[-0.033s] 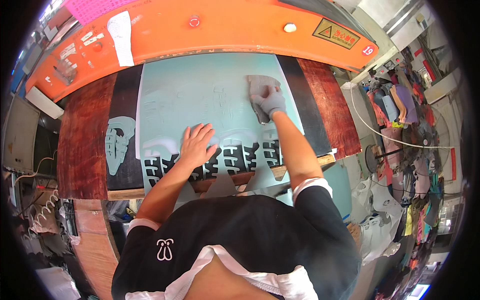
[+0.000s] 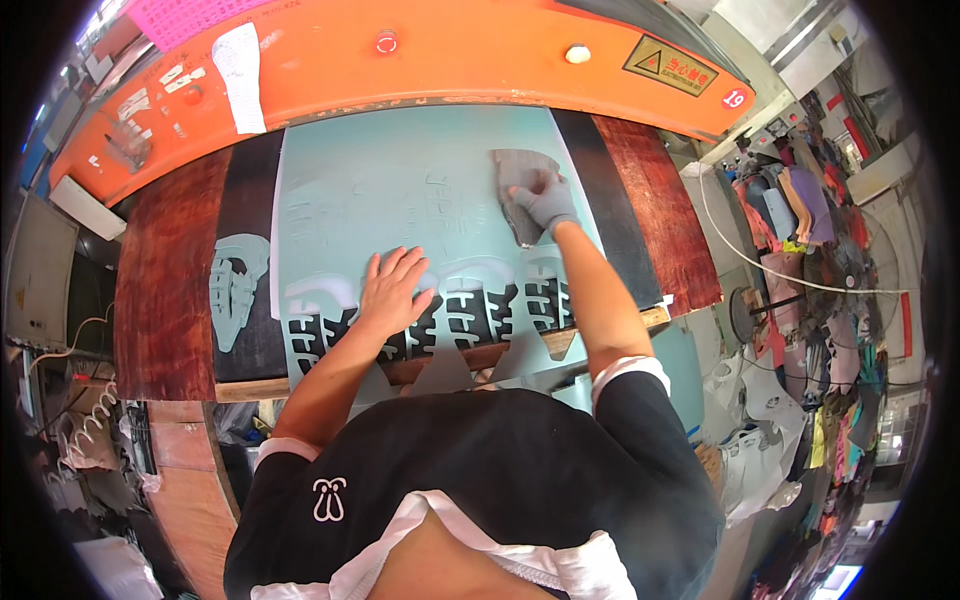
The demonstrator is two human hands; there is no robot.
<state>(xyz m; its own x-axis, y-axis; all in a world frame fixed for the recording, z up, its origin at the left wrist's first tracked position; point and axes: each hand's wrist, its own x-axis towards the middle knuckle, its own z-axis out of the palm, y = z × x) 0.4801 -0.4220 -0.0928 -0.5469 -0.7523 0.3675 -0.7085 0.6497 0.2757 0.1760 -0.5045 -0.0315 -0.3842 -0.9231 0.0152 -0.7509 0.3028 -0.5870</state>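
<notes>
A pale green sheet (image 2: 385, 170) lies on the black work board, with shoe-upper shapes cut out along its near edge. My left hand (image 2: 395, 292), bare, rests flat on the sheet with its fingers spread, just beyond these cutouts. On the far right part of the sheet stands a dark grey, curved cutting die (image 2: 511, 172). My right hand (image 2: 550, 205), in a grey glove, has its fingers closed on the die's right side. The fingertips are partly hidden and a little blurred.
Across the far side runs an orange press beam (image 2: 480, 60) with buttons and a hanging paper strip (image 2: 240, 80). A cut green upper piece (image 2: 236, 290) lies left of the sheet. Reddish wooden boards (image 2: 165, 285) flank the black board. Coloured scraps (image 2: 800, 250) hang at right.
My right hand and forearm have shifted slightly to the right. The die has barely moved, and my left hand keeps its place on the sheet.
</notes>
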